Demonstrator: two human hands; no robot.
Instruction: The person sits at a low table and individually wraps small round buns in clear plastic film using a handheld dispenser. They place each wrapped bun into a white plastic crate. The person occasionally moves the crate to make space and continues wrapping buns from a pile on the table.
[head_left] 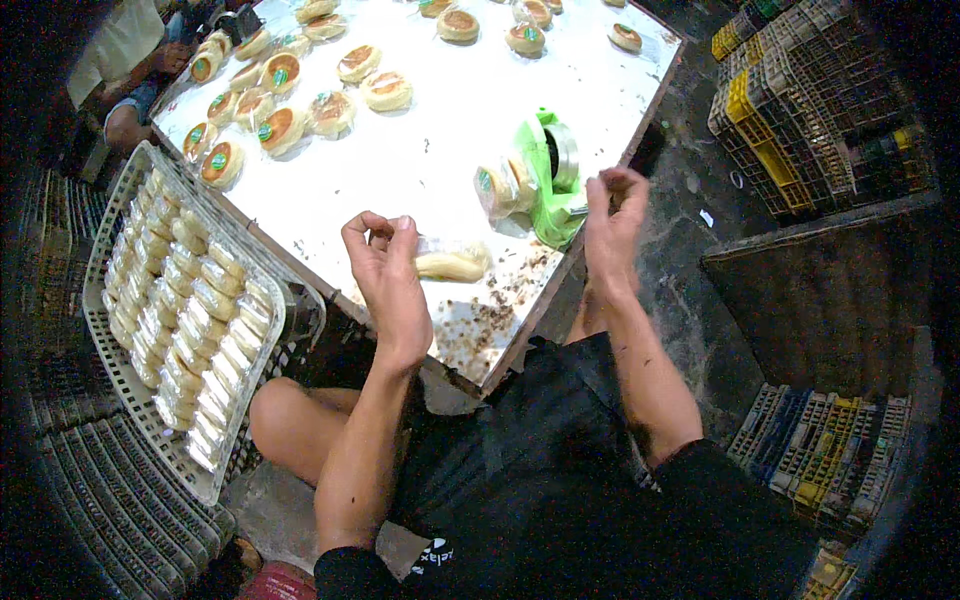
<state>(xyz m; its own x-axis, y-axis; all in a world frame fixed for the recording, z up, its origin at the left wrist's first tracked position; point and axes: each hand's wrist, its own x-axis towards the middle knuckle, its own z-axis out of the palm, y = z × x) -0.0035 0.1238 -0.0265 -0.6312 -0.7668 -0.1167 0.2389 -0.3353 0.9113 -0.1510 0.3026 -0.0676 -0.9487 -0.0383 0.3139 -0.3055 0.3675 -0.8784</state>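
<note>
My left hand (388, 275) is closed at the table's near side, its fingers curled against the thumb. Right beside it a pale bun in clear wrap (452, 263) is seen edge-on, and the wrap reaches to my thumb. My right hand (616, 225) is raised over the table's right edge with its fingers pinched together; whatever they hold is too small to make out. Between the hands lie a bright green plastic bag (552, 222), a round metal tin (566, 155) partly inside it, and a pair of wrapped browned buns (503, 188) with a green label.
Many wrapped buns (283, 130) are scattered across the white table (420, 170). Brown crumbs (482, 325) dot its near corner. On the left, a perforated crate (150, 400) holds rows of wrapped buns. Another person's arm (130, 120) is at far left. Stacked crates (790, 120) stand at right.
</note>
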